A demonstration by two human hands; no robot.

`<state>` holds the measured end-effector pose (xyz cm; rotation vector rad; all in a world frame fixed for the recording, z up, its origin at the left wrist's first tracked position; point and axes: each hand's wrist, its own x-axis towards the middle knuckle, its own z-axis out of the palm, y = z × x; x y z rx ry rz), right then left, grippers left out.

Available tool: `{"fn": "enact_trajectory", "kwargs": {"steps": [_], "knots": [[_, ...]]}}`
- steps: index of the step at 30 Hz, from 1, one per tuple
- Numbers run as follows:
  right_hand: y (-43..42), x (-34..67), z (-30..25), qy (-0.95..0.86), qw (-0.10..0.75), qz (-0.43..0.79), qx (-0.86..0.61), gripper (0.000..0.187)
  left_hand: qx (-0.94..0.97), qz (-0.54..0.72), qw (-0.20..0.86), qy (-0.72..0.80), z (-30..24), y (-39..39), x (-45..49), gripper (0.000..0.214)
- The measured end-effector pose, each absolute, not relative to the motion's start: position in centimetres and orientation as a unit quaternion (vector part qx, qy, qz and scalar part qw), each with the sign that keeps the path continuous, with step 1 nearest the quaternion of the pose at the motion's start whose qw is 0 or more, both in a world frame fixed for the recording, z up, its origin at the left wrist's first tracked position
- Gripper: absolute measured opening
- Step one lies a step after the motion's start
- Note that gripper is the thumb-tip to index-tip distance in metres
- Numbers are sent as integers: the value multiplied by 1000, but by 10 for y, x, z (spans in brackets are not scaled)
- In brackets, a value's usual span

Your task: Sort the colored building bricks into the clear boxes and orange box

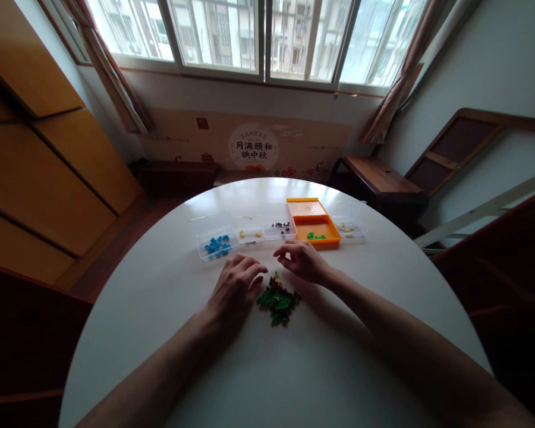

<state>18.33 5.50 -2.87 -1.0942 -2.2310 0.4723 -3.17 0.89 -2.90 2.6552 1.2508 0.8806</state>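
My left hand [235, 278] hovers low over the table, just left of a small heap of green, brown and yellow building bricks [280, 302]. Its fingers are loosely bent, with a gap between thumb and index finger. Behind the heap, my right hand [304, 261] reaches in from the right, fingers curved and apart, and no piece shows in it. Beyond the hands stands a row of open boxes. Blue bricks [217, 245] lie in the left clear box [199, 248]. Green bricks [315, 236] are in the orange box [333, 242], near my right hand.
Between those boxes, one clear box holds yellow pieces [258, 235] and another dark pieces [282, 227]. Pale pieces [345, 227] are in the far-right clear box. The round white table [160, 321] fills the foreground; a wooden bench [381, 175] stands behind right.
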Motion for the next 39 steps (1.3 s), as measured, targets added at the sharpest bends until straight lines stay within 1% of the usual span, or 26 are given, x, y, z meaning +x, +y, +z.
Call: {"fn": "enact_trajectory", "kwargs": {"steps": [3, 7, 9, 12, 14, 20, 27, 30, 33, 36, 39], "knots": [[42, 195, -30, -860, 257, 181, -401, 16, 886, 256, 41, 385, -30, 10, -29, 27], [34, 201, -33, -870, 237, 166, -400, 15, 906, 220, 36, 359, -33, 12, -26, 35], [33, 201, -34, -869, 233, 161, -406, 15, 908, 216, 37, 357, -35, 13, -26, 31], [31, 201, -34, -864, 235, 155, -417, 14, 902, 229, 42, 364, -34, 14, -25, 20], [29, 201, -33, -861, 239, 161, -419, 13, 895, 242, 49, 371, -34, 14, -23, 16], [25, 202, -32, -855, 247, 172, -423, 12, 880, 262, 79, 389, -34, 15, -21, 15], [24, 198, -35, -843, 261, 187, -432, 10, 880, 265, 63, 389, -31, 14, -20, 15], [23, 195, -35, -817, 304, 239, -428, 10, 871, 311, 51, 377, -29, 14, -19, 13], [21, 190, -33, -776, 350, 336, -404, 12, 861, 369, 46, 347, -28, 14, -18, 8], [20, 186, -33, -737, 368, 429, -370, 15, 857, 392, 41, 333, -28, 14, -17, 4], [19, 186, -35, -713, 378, 466, -363, 16, 855, 397, 35, 332, -28, 15, -16, 3]]}}
